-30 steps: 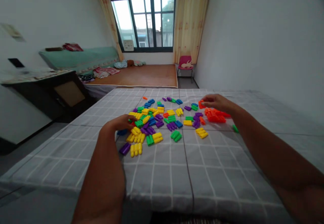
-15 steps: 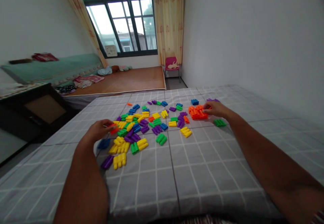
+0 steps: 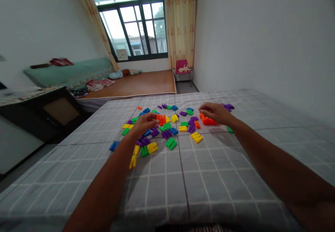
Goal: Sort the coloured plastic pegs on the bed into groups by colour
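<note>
My left hand [image 3: 144,124] is closed on an orange plastic block [image 3: 163,119] with rounded prongs, held above the middle of the scattered blocks. My right hand [image 3: 216,114] hovers over a pile of orange blocks [image 3: 209,121], its fingers curved and apart with nothing visible between them; the hand hides part of the pile. Below my left hand lie yellow, purple, green and blue blocks, some covered by my forearm. A yellow block [image 3: 196,137] and a green block [image 3: 171,143] lie nearer to me.
A grey checked cloth [image 3: 214,176] covers the surface under the blocks. Purple blocks [image 3: 228,107] lie beyond my right hand, and blue blocks [image 3: 114,145] at the left. Farther off stand a brown-topped bed [image 3: 149,81], a pink chair [image 3: 182,66] and a dark cabinet [image 3: 56,108].
My left hand has moved right from the left side of the blocks, carrying the orange block. My right hand has risen slightly off the orange pile. The view has shifted a little left.
</note>
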### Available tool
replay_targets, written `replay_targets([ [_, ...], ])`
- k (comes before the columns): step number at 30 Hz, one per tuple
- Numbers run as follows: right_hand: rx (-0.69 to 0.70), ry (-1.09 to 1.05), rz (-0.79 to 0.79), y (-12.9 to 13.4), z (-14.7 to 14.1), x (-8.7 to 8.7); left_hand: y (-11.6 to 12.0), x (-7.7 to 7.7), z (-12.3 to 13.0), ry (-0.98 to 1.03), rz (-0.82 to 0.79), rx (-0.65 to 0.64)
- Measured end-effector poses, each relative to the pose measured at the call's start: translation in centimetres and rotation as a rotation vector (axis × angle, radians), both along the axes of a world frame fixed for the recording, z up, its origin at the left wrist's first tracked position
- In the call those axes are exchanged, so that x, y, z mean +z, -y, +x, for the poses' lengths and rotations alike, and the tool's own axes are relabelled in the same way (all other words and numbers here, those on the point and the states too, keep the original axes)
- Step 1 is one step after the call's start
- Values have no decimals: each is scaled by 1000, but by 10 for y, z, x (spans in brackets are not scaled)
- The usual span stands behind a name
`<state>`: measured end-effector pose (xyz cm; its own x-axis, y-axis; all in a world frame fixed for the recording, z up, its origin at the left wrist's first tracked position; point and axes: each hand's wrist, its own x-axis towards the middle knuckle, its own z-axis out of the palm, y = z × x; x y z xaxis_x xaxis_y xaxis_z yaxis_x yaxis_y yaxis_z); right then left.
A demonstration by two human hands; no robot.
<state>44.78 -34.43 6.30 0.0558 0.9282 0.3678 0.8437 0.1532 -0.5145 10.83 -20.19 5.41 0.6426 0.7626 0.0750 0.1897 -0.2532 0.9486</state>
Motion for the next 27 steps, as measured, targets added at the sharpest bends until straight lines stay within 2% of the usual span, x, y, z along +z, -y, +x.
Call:
replay_targets([
  [3,200,-65,58,-5,-38,-3,25,-1,50,66,-100,-143],
  [6,351,-19,129,-7,-59,-11,42,-10,84,153,-183,-189],
  [8,359,52,168,-7,-58,-16,48,-18,97,190,-223,-183],
  [10,305,96,178,-6,-42,-15,50,-26,104,187,-236,-173],
  [13,127,128,114,1,10,-6,47,-33,102,121,-194,-149],
  [16,-88,185,-48,14,72,3,36,-31,91,45,-104,-116],
  [19,-155,223,-246,26,113,1,18,-22,74,-8,-4,-50],
  [22,-167,241,-403,31,123,-11,0,-11,54,15,54,76],
  [27,-212,393,-483,22,109,-33,-14,-5,28,80,48,244],
])
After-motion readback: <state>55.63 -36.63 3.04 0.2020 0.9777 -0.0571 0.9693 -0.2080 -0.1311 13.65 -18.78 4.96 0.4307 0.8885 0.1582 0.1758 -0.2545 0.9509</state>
